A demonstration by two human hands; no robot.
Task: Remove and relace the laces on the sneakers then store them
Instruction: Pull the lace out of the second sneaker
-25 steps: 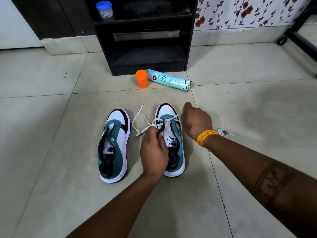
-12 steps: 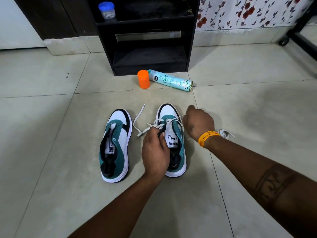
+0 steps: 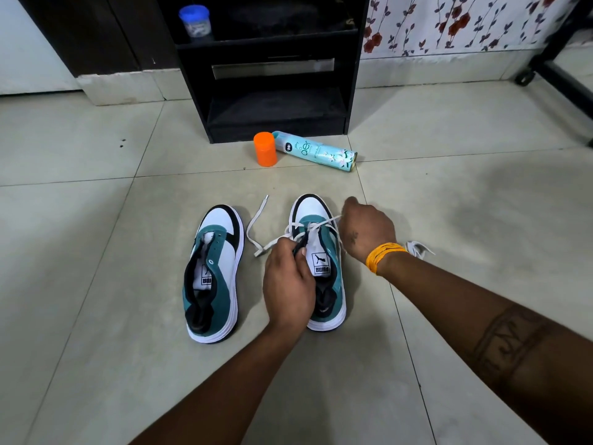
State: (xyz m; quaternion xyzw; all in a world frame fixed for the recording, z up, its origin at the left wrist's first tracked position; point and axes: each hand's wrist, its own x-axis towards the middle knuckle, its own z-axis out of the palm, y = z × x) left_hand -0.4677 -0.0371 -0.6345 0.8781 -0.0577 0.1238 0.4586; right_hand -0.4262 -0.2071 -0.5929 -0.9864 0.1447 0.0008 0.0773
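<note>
Two teal, white and black sneakers stand side by side on the tiled floor. The left sneaker [image 3: 213, 274] has no lace in it. The right sneaker [image 3: 316, 216] is partly laced with a white lace [image 3: 255, 226], whose free end loops out to the left on the floor. My left hand [image 3: 288, 281] pinches the lace at the eyelets on the shoe's left side. My right hand [image 3: 367, 231] grips the lace on the shoe's right side, near the toe. A second white lace [image 3: 418, 248] lies bunched on the floor behind my right wrist.
An orange cap [image 3: 265, 149] stands next to a teal spray can [image 3: 316, 150] lying on its side in front of a black shelf unit [image 3: 272, 69]. A blue-lidded jar [image 3: 195, 20] sits on its upper shelf. A black wheeled frame [image 3: 545, 59] stands at the far right.
The loose loop of lace left of the right sneaker has shortened slightly and its end has shifted. Both hands stay at the eyelets with little movement.
</note>
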